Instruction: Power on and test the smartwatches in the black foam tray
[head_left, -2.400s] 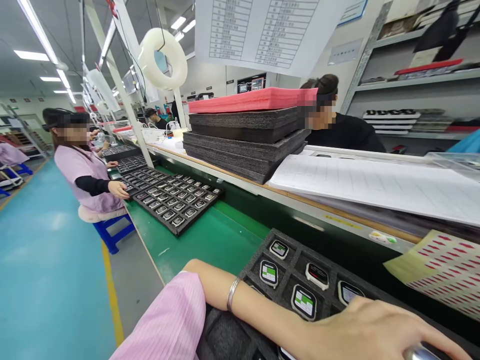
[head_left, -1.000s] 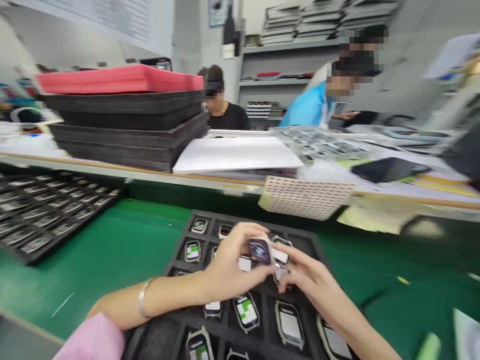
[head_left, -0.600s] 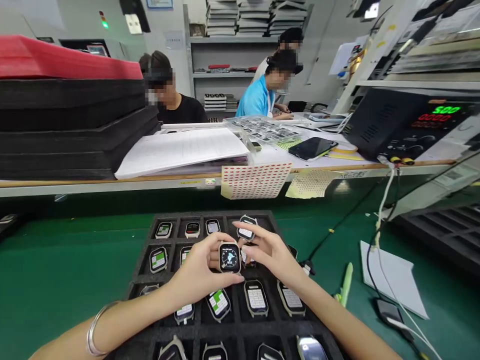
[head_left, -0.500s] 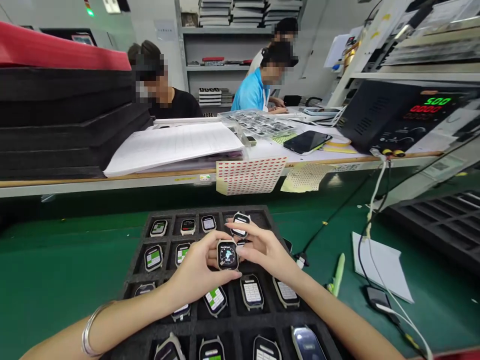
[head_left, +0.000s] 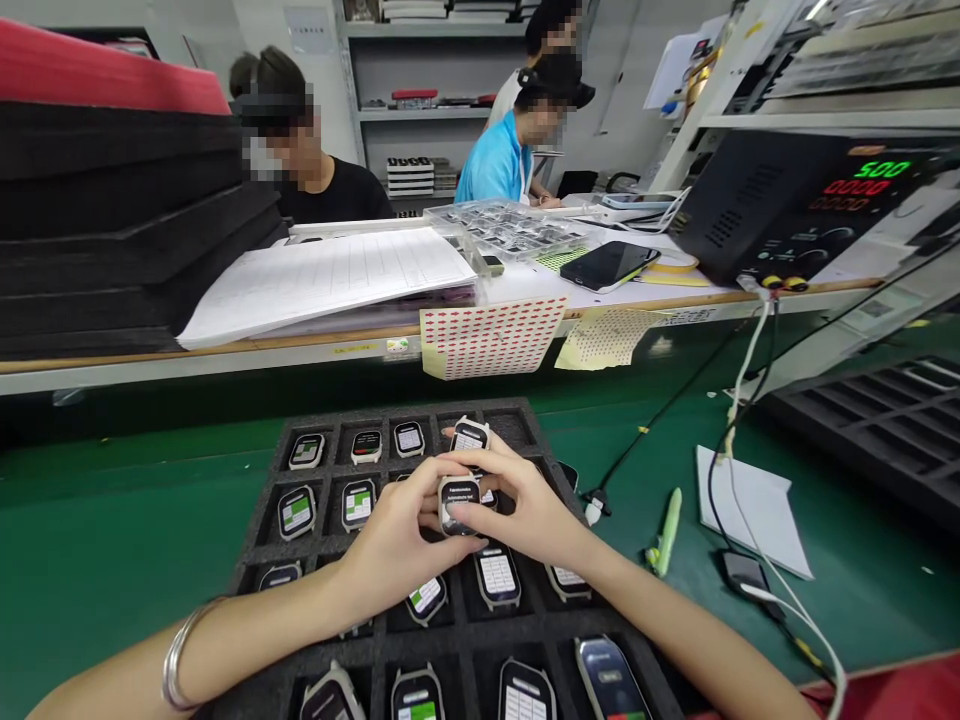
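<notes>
My left hand (head_left: 390, 550) is closed around a beige smartwatch body (head_left: 457, 500), held screen-up over a black foam tray (head_left: 517, 425). My right hand (head_left: 525, 505) rests against the same watch, its thumb pressed on the lit screen and its fingers curled round the far edge. The tray's pockets hold several more watch bodies (head_left: 298, 512) with lit screens. A silver bangle (head_left: 180, 655) sits on my left wrist.
The tray lies on a green conveyor belt (head_left: 112, 530). To the right lie a green pen (head_left: 664, 530), white paper (head_left: 750, 505) and cables. Behind, a bench carries papers, sticker sheets (head_left: 487, 335), a phone, a power supply (head_left: 795, 215) and stacked black foam. Two people sit beyond.
The view swung right from the co-worker's line to my tray. My left hand lifted a watch, and my right thumb has now come down on its screen.
</notes>
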